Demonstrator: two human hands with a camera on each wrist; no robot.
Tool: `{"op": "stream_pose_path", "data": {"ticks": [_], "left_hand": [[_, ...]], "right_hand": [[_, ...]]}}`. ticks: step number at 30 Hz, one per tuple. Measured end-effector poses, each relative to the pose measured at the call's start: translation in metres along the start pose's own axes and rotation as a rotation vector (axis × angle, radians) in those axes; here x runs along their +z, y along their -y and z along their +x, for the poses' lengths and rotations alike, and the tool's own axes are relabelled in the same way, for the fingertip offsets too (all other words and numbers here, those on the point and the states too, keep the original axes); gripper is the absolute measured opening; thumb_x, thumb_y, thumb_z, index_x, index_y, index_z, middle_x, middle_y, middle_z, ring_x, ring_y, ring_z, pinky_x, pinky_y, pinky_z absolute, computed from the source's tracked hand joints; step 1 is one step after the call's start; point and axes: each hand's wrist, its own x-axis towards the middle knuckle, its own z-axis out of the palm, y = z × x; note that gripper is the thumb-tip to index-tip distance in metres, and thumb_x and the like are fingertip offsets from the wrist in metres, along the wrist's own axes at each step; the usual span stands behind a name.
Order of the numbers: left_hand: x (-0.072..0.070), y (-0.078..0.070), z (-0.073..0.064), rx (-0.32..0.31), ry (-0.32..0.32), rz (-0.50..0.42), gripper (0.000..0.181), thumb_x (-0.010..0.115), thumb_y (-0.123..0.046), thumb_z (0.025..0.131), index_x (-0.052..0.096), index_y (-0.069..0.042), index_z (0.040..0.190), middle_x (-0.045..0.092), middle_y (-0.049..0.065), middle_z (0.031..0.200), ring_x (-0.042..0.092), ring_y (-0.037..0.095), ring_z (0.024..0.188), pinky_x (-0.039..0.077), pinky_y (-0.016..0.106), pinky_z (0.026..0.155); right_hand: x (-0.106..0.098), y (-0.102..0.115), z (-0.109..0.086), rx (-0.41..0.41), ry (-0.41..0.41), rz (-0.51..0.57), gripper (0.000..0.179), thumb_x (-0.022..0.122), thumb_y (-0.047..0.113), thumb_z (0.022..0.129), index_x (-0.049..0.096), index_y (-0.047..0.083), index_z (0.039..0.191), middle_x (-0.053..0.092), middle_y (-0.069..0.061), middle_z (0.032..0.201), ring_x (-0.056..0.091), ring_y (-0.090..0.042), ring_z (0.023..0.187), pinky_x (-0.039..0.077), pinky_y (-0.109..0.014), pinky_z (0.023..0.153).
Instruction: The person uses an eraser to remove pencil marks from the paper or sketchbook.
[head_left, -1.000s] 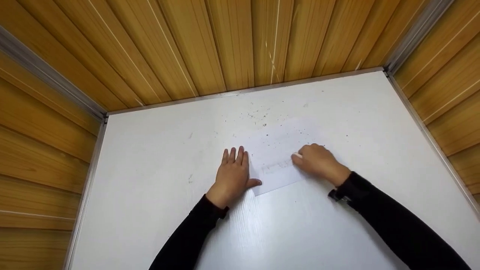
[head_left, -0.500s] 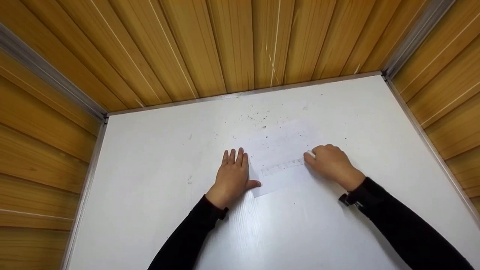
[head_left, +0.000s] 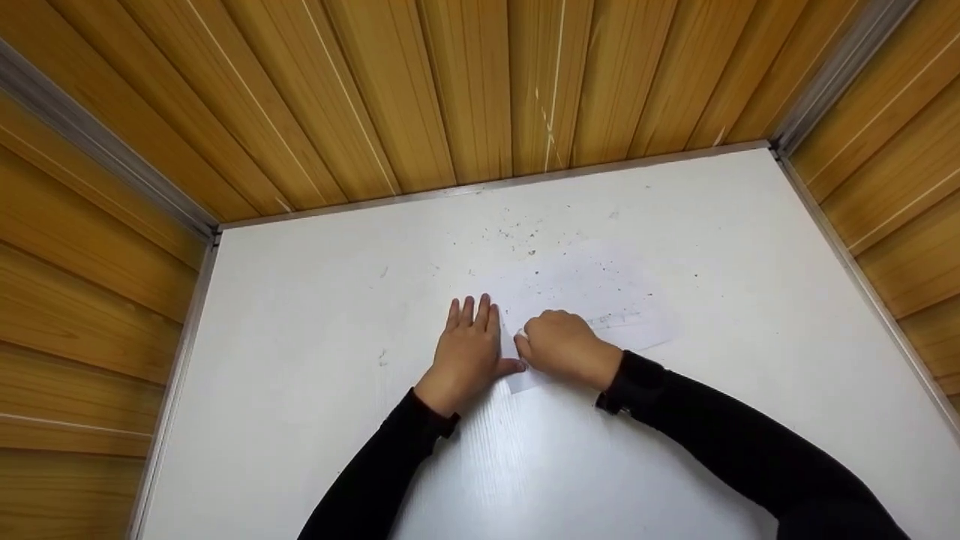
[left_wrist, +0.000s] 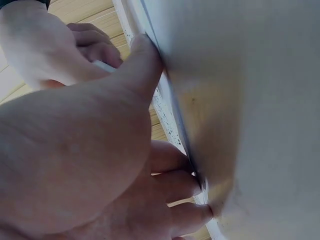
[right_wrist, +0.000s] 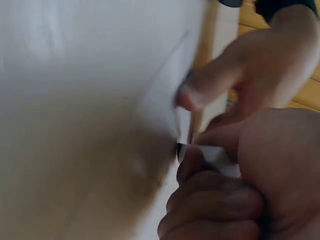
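Note:
A sheet of white paper lies flat on the white table, with a faint grey band of pencil marks across its lower part. My left hand presses down at the paper's left edge, fingers straight and thumb out over the sheet. Close beside that thumb, my right hand has its fingers curled round a small white eraser, whose corner looks dark in the right wrist view. The eraser's tip is right at the paper; the rest is mostly hidden in the fingers. The right hand covers the left end of the pencil band.
Dark crumbs are scattered over the paper's upper part and the table behind it. Wood-patterned panels stand behind and at both sides, with metal strips along the table's edges.
My right hand went a little to the right with the eraser, then swept back left to near the left thumb. The left hand has stayed in place on the paper.

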Motion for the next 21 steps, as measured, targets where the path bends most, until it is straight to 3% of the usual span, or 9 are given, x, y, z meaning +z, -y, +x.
{"op": "stream_pose_path", "data": {"ticks": [4, 8, 13, 16, 21], "left_hand": [[-0.001, 0.000, 0.002, -0.006, 0.017, 0.015, 0.118, 0.060, -0.084, 0.094, 0.036, 0.002, 0.170, 0.033, 0.021, 0.180, 0.032, 0.043, 0.168, 0.020, 0.058, 0.141], [-0.001, 0.000, 0.002, -0.004, 0.024, 0.031, 0.118, 0.058, -0.085, 0.094, 0.035, 0.002, 0.171, 0.032, 0.021, 0.180, 0.032, 0.043, 0.169, 0.021, 0.059, 0.141], [-0.003, -0.001, 0.000, 0.005, 0.022, 0.047, 0.118, 0.058, -0.085, 0.094, 0.036, 0.001, 0.171, 0.033, 0.021, 0.180, 0.033, 0.044, 0.168, 0.023, 0.058, 0.140], [-0.003, -0.002, -0.001, 0.006, 0.031, 0.049, 0.119, 0.058, -0.086, 0.093, 0.036, 0.001, 0.171, 0.033, 0.021, 0.180, 0.033, 0.044, 0.168, 0.023, 0.057, 0.141], [-0.002, -0.002, 0.000, 0.009, 0.036, 0.042, 0.119, 0.059, -0.086, 0.093, 0.036, 0.001, 0.171, 0.034, 0.021, 0.180, 0.033, 0.043, 0.168, 0.022, 0.056, 0.141]], "right_hand": [[-0.005, -0.026, -0.001, 0.072, -0.009, 0.013, 0.045, 0.054, 0.034, 0.109, 0.077, 0.002, 0.088, 0.074, -0.018, 0.090, 0.069, -0.034, 0.084, 0.061, -0.054, 0.078], [-0.027, -0.081, -0.021, 0.182, -0.013, 0.070, 0.045, 0.051, 0.036, 0.109, 0.071, 0.003, 0.086, 0.070, -0.017, 0.089, 0.061, -0.030, 0.080, 0.055, -0.046, 0.073], [-0.049, -0.139, -0.048, 0.306, -0.013, 0.086, 0.052, 0.049, 0.039, 0.109, 0.076, -0.004, 0.097, 0.073, -0.024, 0.100, 0.062, -0.033, 0.083, 0.051, -0.045, 0.074], [-0.052, -0.150, -0.055, 0.328, -0.032, 0.059, 0.053, 0.046, 0.036, 0.109, 0.076, -0.007, 0.102, 0.073, -0.025, 0.101, 0.060, -0.034, 0.083, 0.050, -0.045, 0.073], [-0.045, -0.139, -0.058, 0.312, -0.078, 0.029, 0.054, 0.043, 0.033, 0.111, 0.076, -0.008, 0.102, 0.074, -0.026, 0.099, 0.064, -0.035, 0.085, 0.055, -0.051, 0.074]]}}
